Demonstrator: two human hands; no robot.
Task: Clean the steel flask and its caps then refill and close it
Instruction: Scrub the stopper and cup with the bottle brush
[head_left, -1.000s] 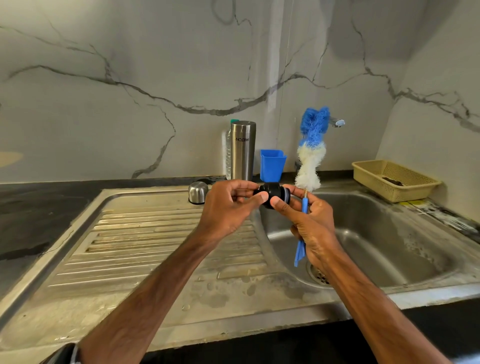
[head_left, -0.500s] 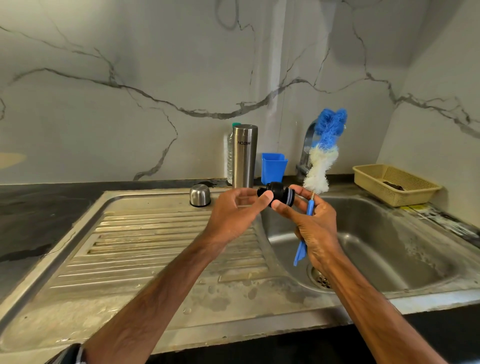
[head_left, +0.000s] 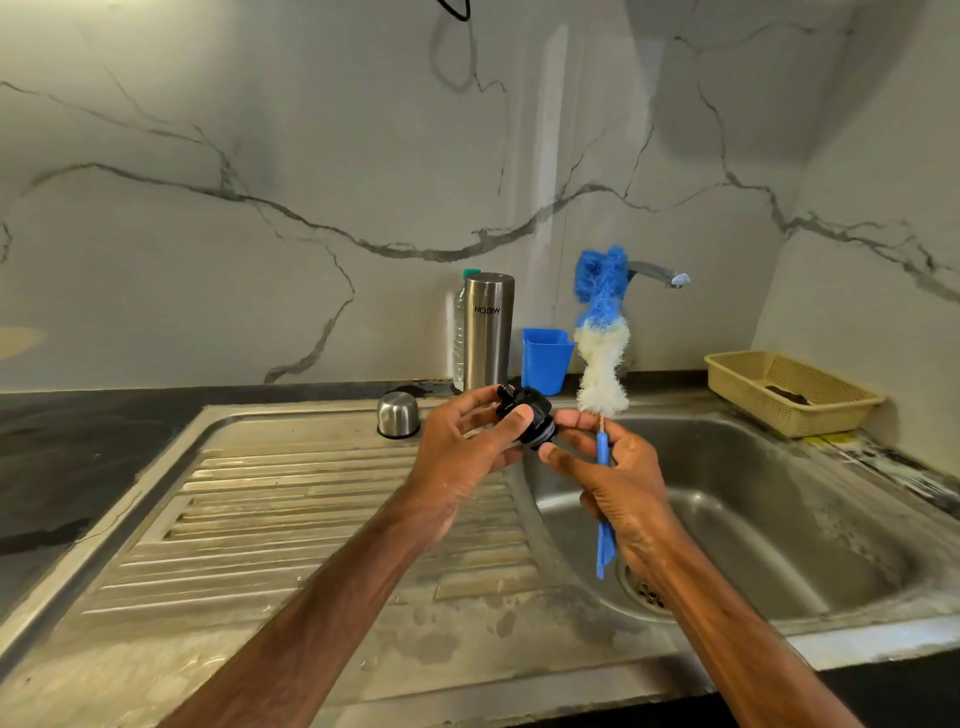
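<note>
Black inner cap (head_left: 524, 415) held in the air over the ridge where drainboard (head_left: 311, 519) meets sink basin (head_left: 779, 519). Left hand (head_left: 462, 447) pinches it, thumb on the near side, fingers curled behind. Right hand (head_left: 618, 483) has its fingers wrapped round the blue handle of the bottle brush (head_left: 600, 332), bristles upright; the forefinger reaches to the cap's threaded end.

Steel flask (head_left: 487, 332) stands upright and uncapped at the back edge by the wall. 1 steel outer cap (head_left: 398, 414) sits just beside it, on the drainboard's rear rim.

Open room: ribbed drainboard to the left, basin to the right. Tap (head_left: 660, 274) overhangs the basin behind the brush.
</note>
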